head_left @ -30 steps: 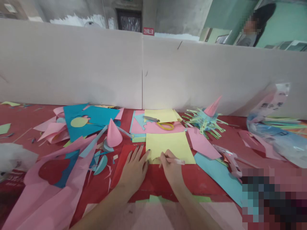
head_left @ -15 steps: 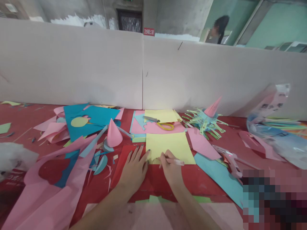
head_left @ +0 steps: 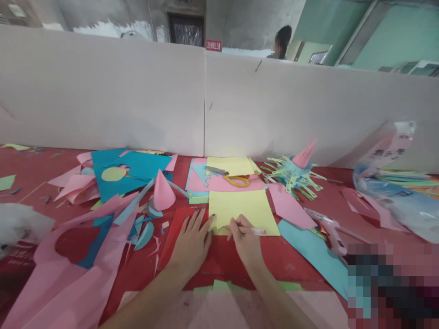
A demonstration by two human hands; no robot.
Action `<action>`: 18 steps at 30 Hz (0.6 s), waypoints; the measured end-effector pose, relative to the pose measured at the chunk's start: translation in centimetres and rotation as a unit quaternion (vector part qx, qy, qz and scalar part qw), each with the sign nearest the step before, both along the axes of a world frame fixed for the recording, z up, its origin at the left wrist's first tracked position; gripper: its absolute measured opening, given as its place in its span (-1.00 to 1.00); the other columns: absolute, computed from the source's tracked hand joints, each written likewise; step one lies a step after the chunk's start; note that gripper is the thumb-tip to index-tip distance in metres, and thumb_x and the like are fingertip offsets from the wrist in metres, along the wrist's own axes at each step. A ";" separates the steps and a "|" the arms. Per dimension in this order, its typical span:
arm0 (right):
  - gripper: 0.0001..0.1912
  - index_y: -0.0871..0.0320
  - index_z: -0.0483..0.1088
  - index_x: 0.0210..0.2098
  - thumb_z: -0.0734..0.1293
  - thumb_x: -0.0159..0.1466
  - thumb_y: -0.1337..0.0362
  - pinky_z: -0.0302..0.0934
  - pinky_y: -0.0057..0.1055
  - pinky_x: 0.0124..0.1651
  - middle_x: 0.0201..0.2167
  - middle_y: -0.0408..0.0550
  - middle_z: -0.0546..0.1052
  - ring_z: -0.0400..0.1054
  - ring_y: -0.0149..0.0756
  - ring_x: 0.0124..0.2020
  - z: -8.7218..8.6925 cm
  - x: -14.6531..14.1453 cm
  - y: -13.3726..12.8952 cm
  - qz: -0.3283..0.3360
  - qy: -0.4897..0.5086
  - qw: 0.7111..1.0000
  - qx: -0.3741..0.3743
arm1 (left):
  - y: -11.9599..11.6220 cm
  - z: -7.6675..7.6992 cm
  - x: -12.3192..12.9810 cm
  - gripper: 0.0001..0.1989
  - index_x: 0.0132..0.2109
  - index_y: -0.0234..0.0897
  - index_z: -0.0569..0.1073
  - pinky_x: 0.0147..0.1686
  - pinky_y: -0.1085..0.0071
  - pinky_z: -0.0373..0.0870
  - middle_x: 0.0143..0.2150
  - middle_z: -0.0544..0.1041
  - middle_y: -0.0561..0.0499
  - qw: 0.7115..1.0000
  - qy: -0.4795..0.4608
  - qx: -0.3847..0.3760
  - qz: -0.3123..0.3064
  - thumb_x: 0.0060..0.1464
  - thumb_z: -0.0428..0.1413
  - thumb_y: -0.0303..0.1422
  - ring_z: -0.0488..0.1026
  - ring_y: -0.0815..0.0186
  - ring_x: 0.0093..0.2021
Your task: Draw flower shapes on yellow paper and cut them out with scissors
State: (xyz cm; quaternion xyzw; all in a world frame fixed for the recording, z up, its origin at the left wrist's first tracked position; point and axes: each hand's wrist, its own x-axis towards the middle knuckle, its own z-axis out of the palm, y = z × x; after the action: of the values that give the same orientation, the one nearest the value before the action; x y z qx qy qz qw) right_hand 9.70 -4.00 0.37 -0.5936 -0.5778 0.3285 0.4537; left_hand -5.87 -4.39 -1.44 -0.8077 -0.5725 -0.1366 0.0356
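A yellow paper sheet (head_left: 243,205) lies in front of me on the red table. My left hand (head_left: 192,236) rests flat with its fingers spread, the thumb at the sheet's left edge and the rest over red paper (head_left: 176,224). In my right hand (head_left: 244,234) is a pale, whitish-pink pen (head_left: 259,231), pinched in the fingers, its tip down at the sheet's lower edge. A short dark curved line shows on the paper beside the tip. Just beyond the sheet lie yellow-handled scissors (head_left: 238,182) on pink and yellow paper.
A pink paper cone (head_left: 163,192) stands at left among blue scraps and cut pink paper (head_left: 78,292). To the right are a hot glue gun (head_left: 331,230), a fringed green-and-blue paper piece (head_left: 295,176) topped by a pink cone, and a plastic bag (head_left: 394,183). A white partition (head_left: 137,96) stands behind.
My right hand and the pen have shifted very slightly to the right, and the curved line shows more plainly. Behind the partition a person has moved left. My left hand stays put.
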 end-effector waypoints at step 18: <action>-0.65 0.10 0.11 -0.66 0.14 0.21 0.14 0.11 -0.54 -0.47 -0.75 -0.22 0.37 0.29 -0.41 -0.64 0.8 -0.1 -0.2 0.053 0.006 0.999 -0.008 | 0.0 0.0 0.0 -0.53 0.18 -0.09 0.11 0.12 0.12 0.07 0.23 0.13 0.00 1.000 0.001 0.001 0.000 0.11 -0.16 -0.41 0.04 0.18 0.21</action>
State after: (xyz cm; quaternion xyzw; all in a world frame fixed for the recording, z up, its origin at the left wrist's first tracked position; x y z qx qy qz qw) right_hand 9.64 -4.24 1.17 -0.5641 -0.6029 0.3603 0.4342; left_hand -5.91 -4.43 -1.46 -0.8080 -0.5720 -0.1362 0.0368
